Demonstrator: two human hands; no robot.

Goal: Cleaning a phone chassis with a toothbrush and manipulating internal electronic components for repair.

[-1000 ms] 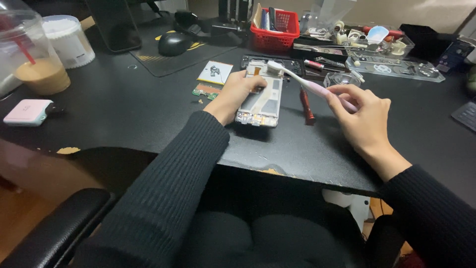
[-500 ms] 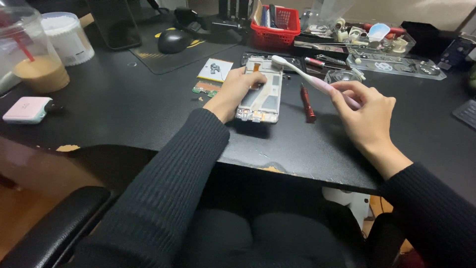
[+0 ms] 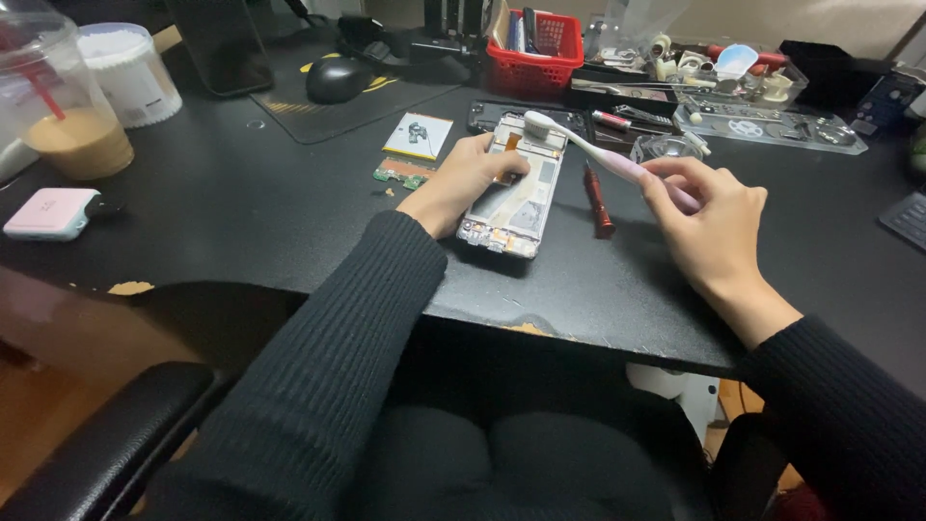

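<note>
The left hand (image 3: 461, 181) lies flat over the opened phone frame (image 3: 511, 193), fingers spread and pressing down on its left edge and middle, apparently to pin it to the black bench (image 3: 241, 212) so it does not slide under brushing; it clamps rather than lifts. The right hand (image 3: 709, 227) is closed around the pink handle of a toothbrush (image 3: 598, 154), held pen-fashion between thumb and fingers, so that the white bristle head reaches across to the top end of the frame, where it sits on or just above the exposed parts; whether the bristles touch cannot be told. The frame lies lengthwise away from the person, its near end close to the bench's front edge, which looks chipped there. Just beside the frame on the right lies a red screwdriver (image 3: 598, 203), between the frame and the brushing hand, leaving little room for a sideways sweep on that side. To the left, near but apart, sit a small green circuit board (image 3: 403, 174) and a flat pale battery (image 3: 417, 135). Farther back stand a red basket (image 3: 535, 43), a computer mouse (image 3: 338, 79) on its mat, and a clear tray of small parts (image 3: 772, 125); at far left an iced drink cup (image 3: 63, 106) and a pink case (image 3: 48, 214) sit well apart, with open bench between.
</note>
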